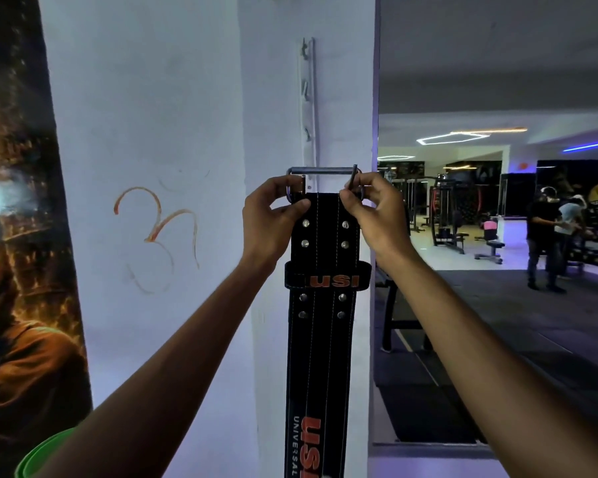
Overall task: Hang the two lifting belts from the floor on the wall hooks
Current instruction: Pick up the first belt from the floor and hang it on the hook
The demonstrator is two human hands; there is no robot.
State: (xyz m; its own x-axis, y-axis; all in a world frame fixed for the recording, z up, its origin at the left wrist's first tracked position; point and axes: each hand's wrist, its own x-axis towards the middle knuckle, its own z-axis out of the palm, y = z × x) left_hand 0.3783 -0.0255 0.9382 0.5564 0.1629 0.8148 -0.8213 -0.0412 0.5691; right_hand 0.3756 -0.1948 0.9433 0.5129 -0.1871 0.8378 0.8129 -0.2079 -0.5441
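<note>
A black lifting belt (pixel 321 339) with orange USI lettering hangs straight down in front of a white pillar. Its metal buckle (pixel 323 171) is at the top, level with the lower end of a white hook rail (pixel 307 98) fixed upright on the pillar. My left hand (pixel 273 215) pinches the belt's top left corner at the buckle. My right hand (pixel 373 212) pinches the top right corner and the buckle's prong. Several small hooks stick out of the rail above the buckle, all bare. Whether the buckle rests on a hook is hidden. No second belt is in view.
A large poster (pixel 18 236) covers the wall at the left, with an orange symbol (pixel 156 232) drawn on the white wall beside it. Right of the pillar a mirror or opening shows the gym floor, machines (pixel 449 215) and two people (pixel 552 239) standing.
</note>
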